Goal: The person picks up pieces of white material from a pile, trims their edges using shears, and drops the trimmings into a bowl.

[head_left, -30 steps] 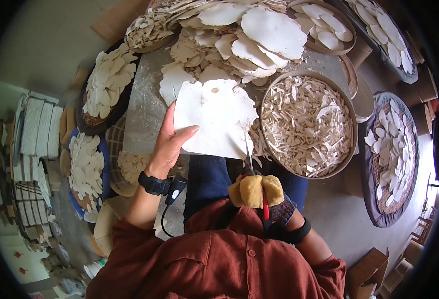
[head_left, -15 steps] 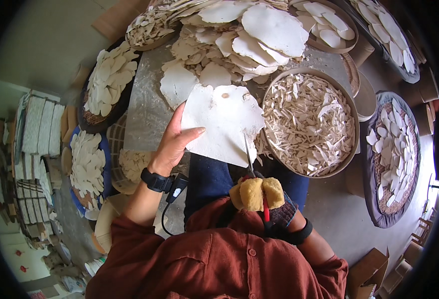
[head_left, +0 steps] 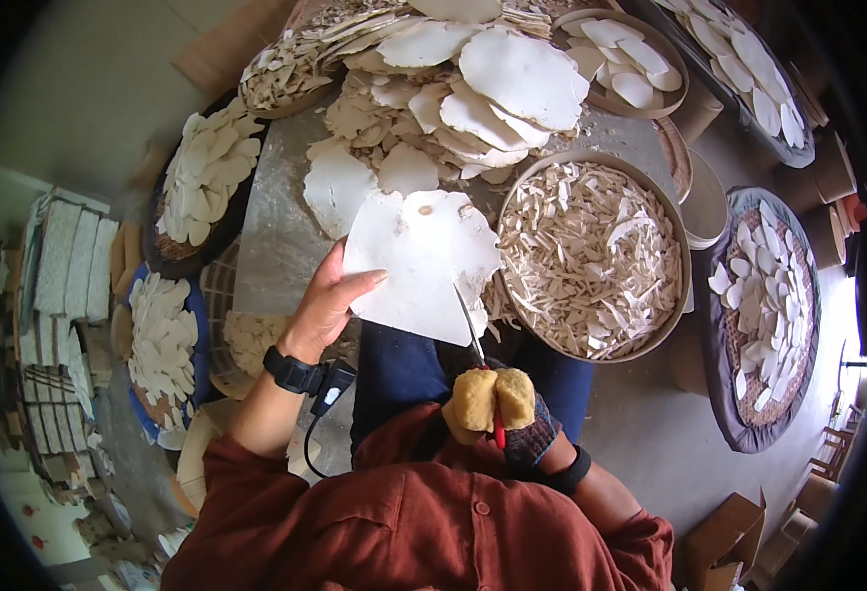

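Note:
My left hand (head_left: pixel 327 305) grips the left edge of a large flat white sheet (head_left: pixel 419 258), irregular in outline with a small hole near its top, held over my lap. My right hand (head_left: pixel 500 406), in a padded yellow glove, is closed on red-handled scissors (head_left: pixel 475 347). The blades point up and meet the sheet's lower right edge. A black band sits on my left wrist with a cable hanging from it.
A round basket (head_left: pixel 672 258) of narrow white cut strips stands just right of the sheet. More white sheets (head_left: pixel 493 94) are heaped ahead on a grey board. Trays of white pieces lie left (head_left: pixel 202 177), lower left (head_left: pixel 163 340) and right (head_left: pixel 764 305). Cardboard boxes (head_left: pixel 734 532) sit lower right.
The white sheet has turned and shifted slightly in my left hand. The scissors stay at its lower right edge.

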A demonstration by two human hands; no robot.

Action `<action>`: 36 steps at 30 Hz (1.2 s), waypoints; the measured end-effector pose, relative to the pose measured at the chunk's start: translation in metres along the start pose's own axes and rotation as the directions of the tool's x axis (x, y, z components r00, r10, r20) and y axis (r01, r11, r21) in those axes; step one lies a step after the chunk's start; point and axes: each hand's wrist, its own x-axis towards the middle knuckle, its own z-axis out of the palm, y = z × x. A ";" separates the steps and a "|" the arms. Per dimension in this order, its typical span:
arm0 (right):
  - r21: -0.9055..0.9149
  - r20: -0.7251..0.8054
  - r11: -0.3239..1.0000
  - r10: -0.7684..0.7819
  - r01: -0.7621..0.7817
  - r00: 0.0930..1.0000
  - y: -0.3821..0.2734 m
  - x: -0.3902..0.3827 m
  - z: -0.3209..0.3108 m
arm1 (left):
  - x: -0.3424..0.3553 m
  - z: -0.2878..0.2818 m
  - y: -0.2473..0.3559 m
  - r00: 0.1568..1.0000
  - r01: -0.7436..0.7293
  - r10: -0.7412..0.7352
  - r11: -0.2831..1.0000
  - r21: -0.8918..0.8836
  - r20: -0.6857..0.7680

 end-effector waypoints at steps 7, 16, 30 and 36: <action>-0.068 -0.031 0.991 0.110 -0.112 0.993 -0.014 0.004 -0.002 | -0.009 -0.018 0.020 0.989 0.067 -0.058 0.996 -0.066 0.133; -0.565 0.004 0.825 0.043 -0.034 0.999 -0.033 0.001 -0.027 | -0.001 -0.038 0.059 0.945 -0.317 0.307 0.945 0.083 0.114; 0.280 0.355 0.931 0.126 -0.234 0.926 0.018 0.049 -0.029 | 0.015 -0.051 0.051 0.908 -0.406 0.353 0.873 0.270 0.224; 0.761 0.459 0.430 0.171 -0.485 0.872 0.020 0.050 -0.038 | 0.026 -0.051 0.037 0.922 -0.371 0.309 0.876 0.308 0.234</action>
